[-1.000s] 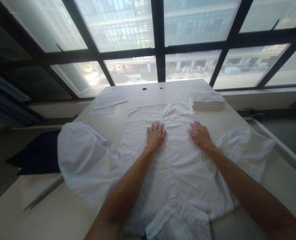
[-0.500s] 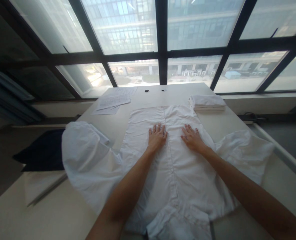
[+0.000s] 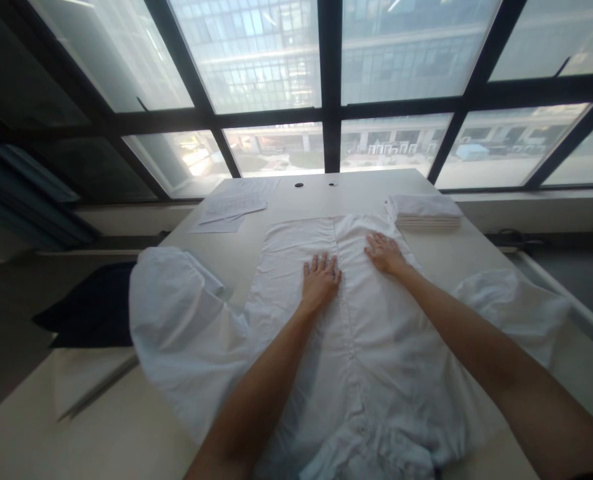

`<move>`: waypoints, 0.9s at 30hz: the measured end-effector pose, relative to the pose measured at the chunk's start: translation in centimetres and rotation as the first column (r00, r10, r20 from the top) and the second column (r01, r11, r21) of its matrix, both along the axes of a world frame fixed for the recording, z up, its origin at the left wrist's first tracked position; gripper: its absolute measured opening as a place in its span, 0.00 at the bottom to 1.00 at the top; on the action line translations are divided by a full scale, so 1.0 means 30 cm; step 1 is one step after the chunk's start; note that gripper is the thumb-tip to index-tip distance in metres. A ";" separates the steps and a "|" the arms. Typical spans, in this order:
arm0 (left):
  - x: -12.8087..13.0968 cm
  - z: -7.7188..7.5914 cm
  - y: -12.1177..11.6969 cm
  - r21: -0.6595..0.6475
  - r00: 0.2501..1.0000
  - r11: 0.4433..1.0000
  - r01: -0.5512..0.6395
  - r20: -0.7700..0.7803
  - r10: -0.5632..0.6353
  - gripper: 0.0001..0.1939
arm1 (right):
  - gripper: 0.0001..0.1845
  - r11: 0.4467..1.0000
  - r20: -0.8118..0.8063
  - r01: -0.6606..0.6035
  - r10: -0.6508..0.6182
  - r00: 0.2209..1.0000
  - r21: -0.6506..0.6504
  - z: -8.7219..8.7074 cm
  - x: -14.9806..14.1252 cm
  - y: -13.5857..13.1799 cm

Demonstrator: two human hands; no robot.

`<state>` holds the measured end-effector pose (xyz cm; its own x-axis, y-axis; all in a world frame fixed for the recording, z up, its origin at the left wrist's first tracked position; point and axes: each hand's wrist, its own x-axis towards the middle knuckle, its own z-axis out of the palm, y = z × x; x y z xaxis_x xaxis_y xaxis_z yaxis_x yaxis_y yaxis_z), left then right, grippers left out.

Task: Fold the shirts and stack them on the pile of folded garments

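Note:
A white long-sleeved shirt [image 3: 381, 333] lies spread on the table, its front placket running down the middle and its collar end nearest me. My left hand [image 3: 321, 281] rests flat on the cloth just left of the placket, fingers spread. Farther up and to the right, my right hand [image 3: 385, 253] presses on the shirt near its far hem, palm down with the fingers stretched out. Neither hand grips the fabric. One sleeve bulges out at the left, and the other lies out to the right, partly behind my right forearm.
The white table [image 3: 371, 187] reaches toward large windows. Printed papers [image 3: 233, 203] lie at its far left, and a stack of folded white cloth [image 3: 423, 211] sits at the far right. Dark folded fabric [image 3: 89, 308] is at the left edge, near a dark blue curtain [image 3: 23, 190].
My right hand has slid away from me across the shirt toward its far hem. My left hand stays in nearly the same place on the cloth. The view has shifted slightly.

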<state>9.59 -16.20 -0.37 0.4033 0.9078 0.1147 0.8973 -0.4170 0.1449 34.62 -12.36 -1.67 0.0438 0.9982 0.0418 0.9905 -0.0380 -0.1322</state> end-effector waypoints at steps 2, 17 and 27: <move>0.001 -0.002 -0.001 -0.009 1.000 1.000 0.001 0.006 -0.001 0.31 | 0.36 0.998 0.003 0.063 -0.063 0.998 -0.001 -0.017 0.060 0.017; -0.228 0.052 -0.002 -0.035 0.994 0.999 0.020 -0.108 -0.024 0.30 | 0.33 0.996 -0.033 -0.049 0.052 0.998 0.079 0.017 -0.070 -0.201; -0.324 0.027 -0.175 -0.012 0.985 0.999 -0.046 -0.164 0.044 0.31 | 0.35 0.994 0.008 -0.106 0.106 0.994 0.031 -0.010 -0.127 -0.357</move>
<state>-0.14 -21.46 0.44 0.3742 0.9267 0.0356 0.9272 -0.3745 0.0007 30.81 -23.08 -1.96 -0.0624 0.9954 0.0732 0.9895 0.0713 -0.1259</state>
